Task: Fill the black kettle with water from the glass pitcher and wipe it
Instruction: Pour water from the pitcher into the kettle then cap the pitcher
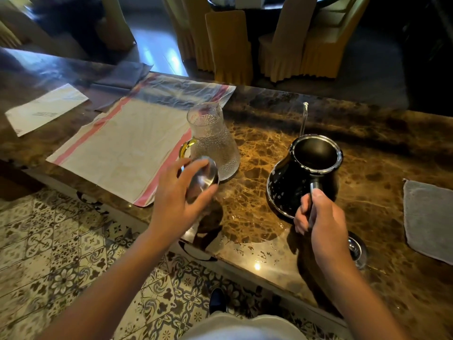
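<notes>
The black kettle [289, 185] stands on the brown marble counter [257, 143], its mouth uncovered and water drops on its side. My right hand [318, 217] grips the kettle's handle from the near side. My left hand [176, 200] holds a shiny round metal lid [204, 179] just above the counter, left of the kettle. The dimpled glass pitcher [213, 138] with a yellow handle stands upright right behind the lid, with water in it. A thin curved spout [303, 119] rises behind the kettle.
A white cloth with pink stripes [117, 148] lies flat left of the pitcher. A grey wiping cloth [426, 217] lies at the counter's right edge. A round metal base [355, 249] shows under my right wrist. A paper sheet [46, 109] lies far left. Covered chairs stand beyond the counter.
</notes>
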Tool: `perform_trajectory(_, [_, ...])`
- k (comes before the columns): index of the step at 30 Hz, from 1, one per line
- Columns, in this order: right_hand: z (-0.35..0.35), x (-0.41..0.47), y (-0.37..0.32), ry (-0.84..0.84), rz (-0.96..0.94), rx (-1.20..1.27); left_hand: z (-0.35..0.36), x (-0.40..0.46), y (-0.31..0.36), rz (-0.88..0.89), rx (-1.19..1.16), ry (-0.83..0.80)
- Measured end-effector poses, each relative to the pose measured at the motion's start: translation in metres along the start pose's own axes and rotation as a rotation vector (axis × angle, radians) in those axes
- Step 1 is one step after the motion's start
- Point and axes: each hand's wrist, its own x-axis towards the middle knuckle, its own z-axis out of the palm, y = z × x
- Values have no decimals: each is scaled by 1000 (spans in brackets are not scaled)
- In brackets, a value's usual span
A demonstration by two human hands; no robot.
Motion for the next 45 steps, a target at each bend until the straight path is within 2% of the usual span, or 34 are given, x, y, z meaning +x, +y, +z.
perform_trajectory(5, [-3, 0, 1, -1, -13, -21, -29, 56, 4, 39, 77, 129])
perform_trajectory(12, [-4, 1, 3, -10, -28, -32, -36, 144, 6, 21, 177, 143])
perform_trajectory(16, [-4, -1, 5, 3, -49, -16, -23, 173, 1, 32, 243, 46])
perform_trajectory(20, [-3, -1, 6, 8, -48, -8, -11, 178, -4, 64, 263, -18])
perform_trajectory(27, [-3, -1, 6, 16, -40, -7, -5, 164, -6, 90, 369, 48])
perform_trajectory(35, [0, 0, 6, 38, -24, 11, 2, 157, -10, 82, 405, -66])
perform_trajectory(45, [0, 0, 8, 50, -36, 46, 4, 153, -4, 65, 423, -89])
